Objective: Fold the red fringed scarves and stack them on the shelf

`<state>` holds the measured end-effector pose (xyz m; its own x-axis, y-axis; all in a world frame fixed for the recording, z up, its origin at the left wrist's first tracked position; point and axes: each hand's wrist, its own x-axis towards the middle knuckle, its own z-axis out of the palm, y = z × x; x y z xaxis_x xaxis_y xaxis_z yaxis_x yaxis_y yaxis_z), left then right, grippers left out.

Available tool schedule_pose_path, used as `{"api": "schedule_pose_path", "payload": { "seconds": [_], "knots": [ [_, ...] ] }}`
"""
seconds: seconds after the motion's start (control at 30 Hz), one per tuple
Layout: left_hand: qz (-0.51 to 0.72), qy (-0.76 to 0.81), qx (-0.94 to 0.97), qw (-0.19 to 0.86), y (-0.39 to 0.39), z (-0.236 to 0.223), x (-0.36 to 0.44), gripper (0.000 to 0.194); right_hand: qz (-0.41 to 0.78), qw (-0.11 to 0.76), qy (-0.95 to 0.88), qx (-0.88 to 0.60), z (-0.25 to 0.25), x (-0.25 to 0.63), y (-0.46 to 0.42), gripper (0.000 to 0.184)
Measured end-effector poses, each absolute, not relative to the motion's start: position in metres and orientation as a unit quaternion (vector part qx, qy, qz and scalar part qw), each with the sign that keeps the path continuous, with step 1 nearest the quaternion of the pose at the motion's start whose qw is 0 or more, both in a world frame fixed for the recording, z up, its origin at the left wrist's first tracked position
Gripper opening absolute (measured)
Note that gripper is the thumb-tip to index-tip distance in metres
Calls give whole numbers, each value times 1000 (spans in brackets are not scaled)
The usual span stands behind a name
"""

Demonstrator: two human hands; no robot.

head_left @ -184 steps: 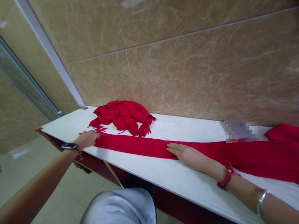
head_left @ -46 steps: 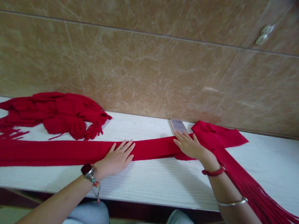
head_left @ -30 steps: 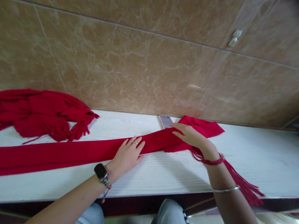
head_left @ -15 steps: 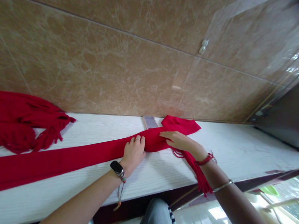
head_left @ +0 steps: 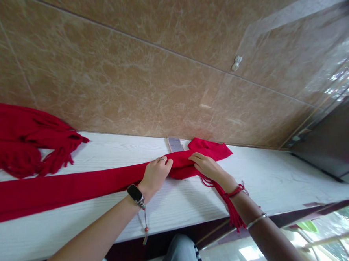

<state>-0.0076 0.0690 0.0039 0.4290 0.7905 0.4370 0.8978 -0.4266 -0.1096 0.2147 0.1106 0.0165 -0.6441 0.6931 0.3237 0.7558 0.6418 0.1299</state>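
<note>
A long red scarf lies stretched along the white counter, running off the left edge. My left hand is curled on the scarf near its folded right end, fingers closed on the fabric. My right hand lies just to the right, its fingers pinching the bunched red cloth. The scarf's fringe trails under my right wrist and over the counter's front edge. A folded flap of the scarf lies behind my right hand.
A second red scarf is heaped at the back left against the brown tiled wall. A phone lies flat by the wall behind my hands. A dark panel stands at the far right. My knees show below the counter's edge.
My hands slid right along the scarf and came together at its right end. They went from flat on the cloth to gripping it, and the fringe now hangs off the front edge.
</note>
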Motion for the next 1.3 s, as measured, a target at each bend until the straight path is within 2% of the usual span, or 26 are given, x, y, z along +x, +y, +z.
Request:
{"api": "schedule_pose_path", "payload": {
  "seconds": [0.17, 0.27, 0.37, 0.5, 0.63, 0.73, 0.87, 1.03, 1.17, 1.3],
  "knots": [
    [-180, -451, -851, 200, 64, 13, -15, 16, -143, 197, -887, -392, 11, 225, 112, 32],
    [-158, -430, -867, 196, 63, 3, -11, 17, -159, 179, -894, -379, 2, 231, 113, 34],
    [-136, -425, -876, 183, 64, -12, -6, 23, -164, 153, -900, -373, -8, 236, 112, 36],
    [-154, -451, -862, 170, 66, -28, -4, 38, -132, 167, -896, -389, -8, 236, 105, 34],
    [-179, -439, -869, 143, 73, -40, -5, 56, -103, 181, -893, -398, 4, 225, 104, 43],
    [-167, -425, -878, 144, 81, -37, -6, 58, -91, 184, -879, -430, 4, 214, 113, 46],
    [-178, -409, -879, 170, 88, -26, -9, 55, -83, 145, -877, -451, -13, 207, 127, 46],
    [-129, -390, -906, 100, 89, -34, -14, 66, -121, 106, -892, -423, -28, 214, 129, 42],
    [-125, -386, -911, 70, 90, -40, -17, 75, -162, 62, -897, -406, -22, 215, 125, 36],
    [-153, -391, -904, 76, 91, -38, -18, 71, -172, 55, -881, -438, -9, 202, 126, 39]
  ]
}}
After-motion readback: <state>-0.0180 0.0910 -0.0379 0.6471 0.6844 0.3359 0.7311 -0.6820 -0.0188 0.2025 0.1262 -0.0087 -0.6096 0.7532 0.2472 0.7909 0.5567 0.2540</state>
